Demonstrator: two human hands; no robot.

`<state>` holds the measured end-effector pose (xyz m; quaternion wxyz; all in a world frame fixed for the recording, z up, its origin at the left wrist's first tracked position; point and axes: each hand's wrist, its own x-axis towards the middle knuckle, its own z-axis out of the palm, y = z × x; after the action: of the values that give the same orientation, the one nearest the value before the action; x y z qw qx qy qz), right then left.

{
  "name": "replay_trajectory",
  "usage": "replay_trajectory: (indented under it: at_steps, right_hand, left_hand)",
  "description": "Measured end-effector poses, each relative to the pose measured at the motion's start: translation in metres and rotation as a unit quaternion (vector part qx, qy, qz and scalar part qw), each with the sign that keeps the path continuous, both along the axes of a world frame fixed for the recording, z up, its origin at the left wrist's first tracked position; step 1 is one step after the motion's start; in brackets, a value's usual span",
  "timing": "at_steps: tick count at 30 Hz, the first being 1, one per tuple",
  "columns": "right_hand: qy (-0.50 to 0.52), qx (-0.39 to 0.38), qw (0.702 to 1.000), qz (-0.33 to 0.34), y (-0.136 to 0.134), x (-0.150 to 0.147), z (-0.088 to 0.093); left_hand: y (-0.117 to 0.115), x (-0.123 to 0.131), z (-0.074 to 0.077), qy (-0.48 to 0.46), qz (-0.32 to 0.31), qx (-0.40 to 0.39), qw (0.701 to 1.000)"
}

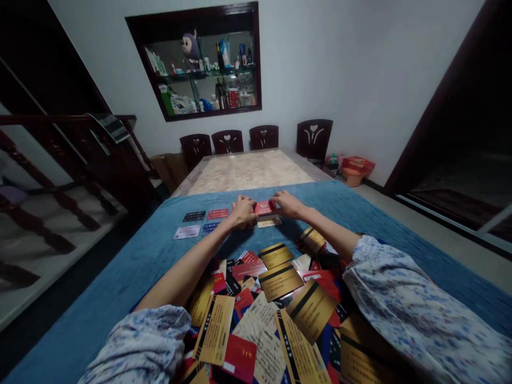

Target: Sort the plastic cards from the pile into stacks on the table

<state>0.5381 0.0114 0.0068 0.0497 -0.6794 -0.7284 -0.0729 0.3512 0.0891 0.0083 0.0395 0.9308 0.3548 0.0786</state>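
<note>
My left hand [242, 212] and my right hand [288, 204] are near the far part of the blue cloth, fingers closed on opposite side edges of a red card [264, 207]. Whether it is one card or a small stack, I cannot tell. Just below it lies a pale yellowish card [269, 222]. To the left of my left hand, a black card [194, 216], a red card [217, 214], a silvery card [187, 232] and a blue card [210, 229] lie flat in two rows. Between my forearms spreads a loose heap of gold, red, black and blue cards [281, 281].
The blue cloth [132, 282] covers the near part of a long table [248, 169]. Several dark chairs [227, 142] stand at its far end. A wooden railing [60, 197] runs along the left, and an orange bucket [352, 177] is on the floor at right.
</note>
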Motion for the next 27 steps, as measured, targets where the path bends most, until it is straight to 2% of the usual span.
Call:
replay_trajectory:
  at_steps: [10, 27]
  right_hand:
    - [0.001, -0.032, 0.999, 0.009, 0.022, 0.008, -0.011]
    - [0.009, -0.059, 0.998, -0.003, 0.038, 0.014, -0.025]
  left_hand:
    - [0.026, 0.015, -0.014, 0.018, 0.014, -0.014, 1.0]
    - [0.034, 0.022, -0.02, 0.018, 0.009, -0.055, 0.998]
